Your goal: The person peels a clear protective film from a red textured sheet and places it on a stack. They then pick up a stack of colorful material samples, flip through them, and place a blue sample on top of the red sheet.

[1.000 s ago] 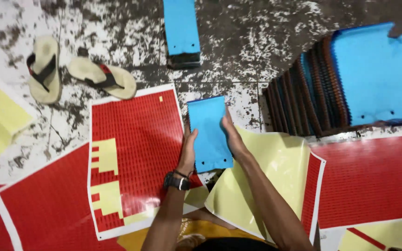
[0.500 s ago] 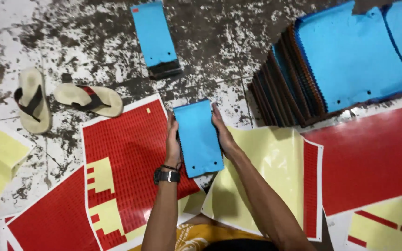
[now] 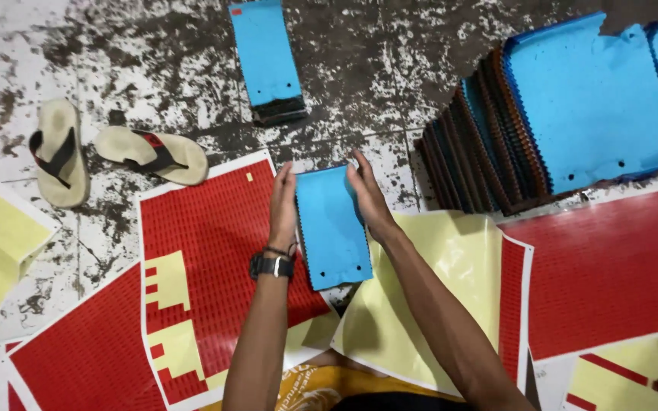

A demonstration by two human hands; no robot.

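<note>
- Head view: the left hand (image 3: 283, 199) and the right hand (image 3: 367, 196) press flat against the two long sides of a blue booklet stack (image 3: 333, 227), holding it between the palms above the floor.
- Under it lie a red sticker sheet (image 3: 207, 251) and a yellow backing sheet (image 3: 436, 281).
- A wristwatch (image 3: 272, 265) is on the left wrist.
- Another blue stack (image 3: 266, 57) lies farther away; two sandals (image 3: 108, 156) rest at the left.

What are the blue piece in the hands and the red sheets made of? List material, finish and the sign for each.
Blue piece: looks like thin matte card or foam sheet; flat colour, punched holes, holds its shape between left hand and right hand.
Red sheets: probably sticker paper; small red grid, pale yellow backing showing where pieces are gone.
</note>
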